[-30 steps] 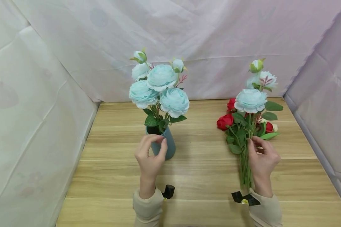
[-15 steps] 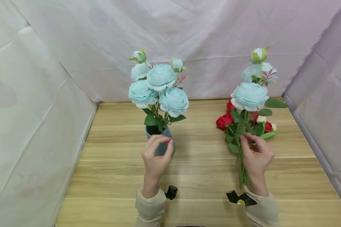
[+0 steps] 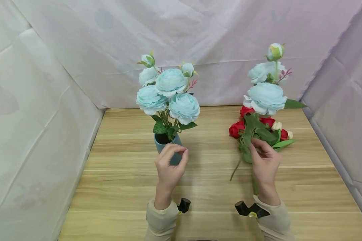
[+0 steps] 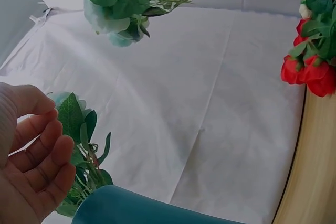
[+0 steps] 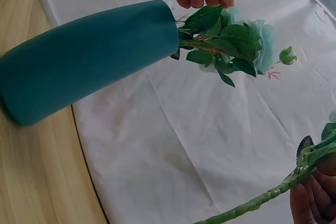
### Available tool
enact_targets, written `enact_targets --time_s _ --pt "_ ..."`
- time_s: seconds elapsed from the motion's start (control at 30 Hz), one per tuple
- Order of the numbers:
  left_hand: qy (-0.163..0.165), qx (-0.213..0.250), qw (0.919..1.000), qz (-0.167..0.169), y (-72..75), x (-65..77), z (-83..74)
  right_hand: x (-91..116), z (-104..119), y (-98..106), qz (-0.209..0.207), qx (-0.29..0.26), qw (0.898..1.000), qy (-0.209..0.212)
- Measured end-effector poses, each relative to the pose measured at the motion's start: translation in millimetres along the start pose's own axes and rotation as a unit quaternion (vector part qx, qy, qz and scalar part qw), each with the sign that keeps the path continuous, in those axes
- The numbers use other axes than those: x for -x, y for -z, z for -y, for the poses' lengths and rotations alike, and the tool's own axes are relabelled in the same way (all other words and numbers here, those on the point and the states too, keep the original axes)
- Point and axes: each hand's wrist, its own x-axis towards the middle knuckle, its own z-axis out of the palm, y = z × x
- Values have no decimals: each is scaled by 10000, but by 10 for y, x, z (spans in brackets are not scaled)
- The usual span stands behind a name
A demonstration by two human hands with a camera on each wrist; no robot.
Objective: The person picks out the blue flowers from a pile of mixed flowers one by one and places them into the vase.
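Note:
My right hand (image 3: 265, 165) pinches the green stem (image 5: 262, 199) of a light-blue artificial peony (image 3: 266, 97), its blooms and bud upright above the red flowers. The stem's lower end is clear of the table in the left wrist view. A blue-green vase (image 5: 89, 59) stands at centre-left, bearing several similar peonies (image 3: 172, 83). My left hand (image 3: 170, 169) is in front of the vase, overlapping it in the head view, fingers loosely curled towards the thumb. Nothing is between them, as the left wrist view (image 4: 39, 156) confirms from the palm side.
Red roses (image 3: 237, 129) and cream-white buds (image 3: 276, 126) lie in a leafy pile under the held peony, on the wooden table (image 3: 211, 187). Pale cloth (image 3: 223, 40) hangs behind the table and along both sides. A small black camera mount sits on each wrist.
The right hand has lifted the peony up from the pile and drawn it slightly left; the pile's other stems now show apart from it. The left hand has drifted slightly right.

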Motion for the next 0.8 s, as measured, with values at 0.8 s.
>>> enact_targets --time_s 0.8 --pt "396 92 9969 667 -277 103 32 27 207 -471 -90 425 9970 645"
